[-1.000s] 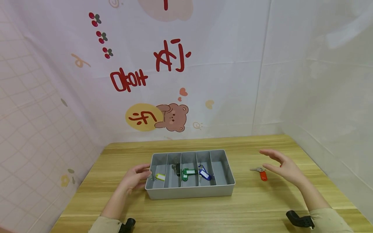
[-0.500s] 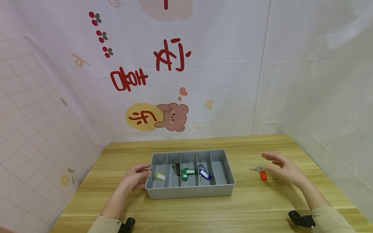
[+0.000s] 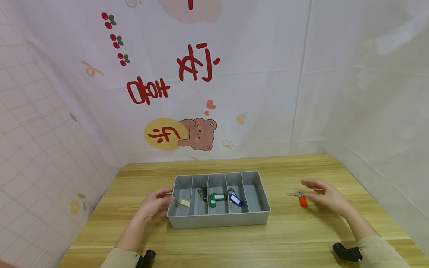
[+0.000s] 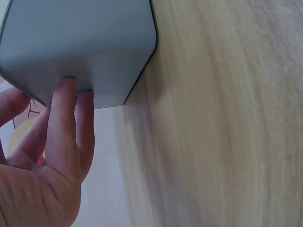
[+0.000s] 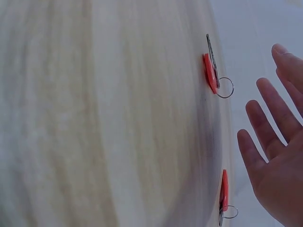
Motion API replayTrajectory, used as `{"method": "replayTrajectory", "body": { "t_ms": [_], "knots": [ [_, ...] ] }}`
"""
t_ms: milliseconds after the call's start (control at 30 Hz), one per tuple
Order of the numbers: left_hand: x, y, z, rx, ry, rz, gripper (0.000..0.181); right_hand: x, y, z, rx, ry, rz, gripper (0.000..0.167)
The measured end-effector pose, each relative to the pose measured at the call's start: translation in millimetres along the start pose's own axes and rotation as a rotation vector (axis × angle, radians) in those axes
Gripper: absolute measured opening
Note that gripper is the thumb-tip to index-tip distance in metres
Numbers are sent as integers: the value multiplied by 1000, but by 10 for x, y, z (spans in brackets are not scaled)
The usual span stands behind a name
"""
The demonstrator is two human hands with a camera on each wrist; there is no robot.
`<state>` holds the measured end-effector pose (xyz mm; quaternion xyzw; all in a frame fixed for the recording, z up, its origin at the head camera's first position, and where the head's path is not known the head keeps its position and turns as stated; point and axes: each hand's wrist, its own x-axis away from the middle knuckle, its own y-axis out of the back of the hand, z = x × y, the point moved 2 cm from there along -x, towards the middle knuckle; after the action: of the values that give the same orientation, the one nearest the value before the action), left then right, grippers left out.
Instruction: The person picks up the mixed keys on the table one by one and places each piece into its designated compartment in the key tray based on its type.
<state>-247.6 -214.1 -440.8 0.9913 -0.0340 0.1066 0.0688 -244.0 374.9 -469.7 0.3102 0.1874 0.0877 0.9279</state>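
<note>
A grey divided box [image 3: 218, 220] stands on the table. My left hand [image 3: 155, 204] holds its left end; in the left wrist view fingertips [image 4: 68, 90] press the outer wall and another digit reaches the rim. My right hand [image 3: 326, 195] hovers with parted fingers and holds nothing. Just left of it lies a key with a red tag [image 3: 303, 201]. The right wrist view shows two keys with red tags, one upper [image 5: 209, 73] and one lower [image 5: 224, 191], both beside the hand; only one shows in the head view.
Inside the box lie a yellow tag [image 3: 184, 203], a dark key fob [image 3: 205, 194], green tags [image 3: 219, 197] and blue tags [image 3: 236, 200], each colour in its own compartment. The rightmost compartment [image 3: 254, 193] shows bare grey. A white printed curtain [image 3: 261, 93] closes off the back and sides.
My right hand has shifted slightly right and downward beside the red-tagged key. My left hand and the box look the same.
</note>
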Motion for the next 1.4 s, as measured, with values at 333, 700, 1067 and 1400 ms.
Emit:
{"method": "replayTrajectory", "body": {
  "t_ms": [333, 700, 1067, 1400],
  "knots": [
    [11, 6, -27, -10, 9, -1, 54, -5, 4, -85, -16, -22, -10, 44],
    [2, 11, -18, -3, 5, 2, 54, 20, 20, -136, 74, -75, -3, 40],
    [1, 10, -16, -7, 3, -2, 53, 8, -28, -142, 47, -104, 27, 36],
    [0, 14, -14, -9, 5, 1, 53, -10, -42, -122, 116, -164, 35, 32]
  ]
}}
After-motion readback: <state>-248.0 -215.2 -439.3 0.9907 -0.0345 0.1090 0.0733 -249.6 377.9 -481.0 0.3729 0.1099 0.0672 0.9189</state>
